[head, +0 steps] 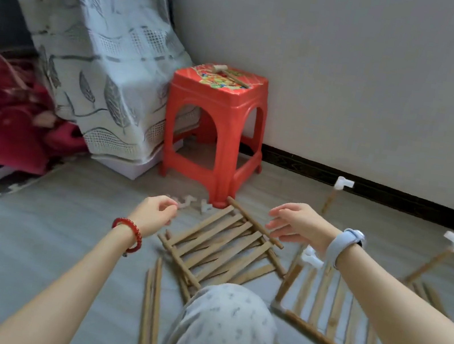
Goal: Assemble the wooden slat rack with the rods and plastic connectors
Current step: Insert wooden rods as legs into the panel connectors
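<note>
A: Report hand status.

B: Left hand (154, 212) hovers above the floor (42, 246), fingers loosely curled, thumb near the fingertips; whether anything is pinched between them cannot be told. Right hand (298, 224) is relaxed with fingers extended, holding nothing, poised just above the far rod of the slat panel (222, 246).

A: Location of the components?

B: The slat panel lies flat on the floor in front of the person's knee (223, 330). A second slat panel (327, 302) with white plastic connectors (312, 258) at its corners lies to the right, under the right forearm. Loose rods (151, 309) lie left of the knee. Small white connector pieces (190, 203) lie near the foot of the red stool (215, 127).

A: Tooling?

B: A wooden mallet (230, 74) rests on the stool top
</note>
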